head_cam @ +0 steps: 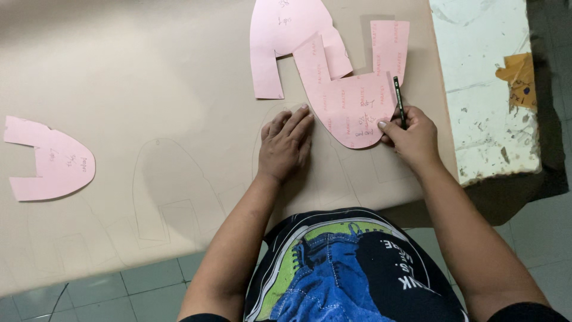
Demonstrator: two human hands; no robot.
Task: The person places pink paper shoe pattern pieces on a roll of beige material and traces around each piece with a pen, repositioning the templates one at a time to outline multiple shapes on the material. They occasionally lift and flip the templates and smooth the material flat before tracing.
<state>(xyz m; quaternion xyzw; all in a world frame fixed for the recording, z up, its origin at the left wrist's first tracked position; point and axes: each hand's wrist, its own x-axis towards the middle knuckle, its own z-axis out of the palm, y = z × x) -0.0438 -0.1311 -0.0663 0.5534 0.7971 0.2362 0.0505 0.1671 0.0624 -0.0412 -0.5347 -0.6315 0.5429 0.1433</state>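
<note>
Three pink paper cut-outs lie on a big beige sheet that covers the table. The person's right hand is curled tight around a dark thin pencil. The pencil stands almost straight up in the picture, with its far end pointing to 12 o'clock. Its lower end sits at the right edge of a pink U-shaped paper pattern, which lies at about 10 o'clock from that hand and touches it. The left hand lies flat and open on the beige sheet, holding nothing. Its fingertips reach the left edge of the same pink pattern. A second pink paper shape lies at 12 o'clock from the left hand, partly tucked under the first one. A third pink paper piece lies far off at 9 o'clock. Faint pencil outlines show on the beige sheet near the left arm.
</note>
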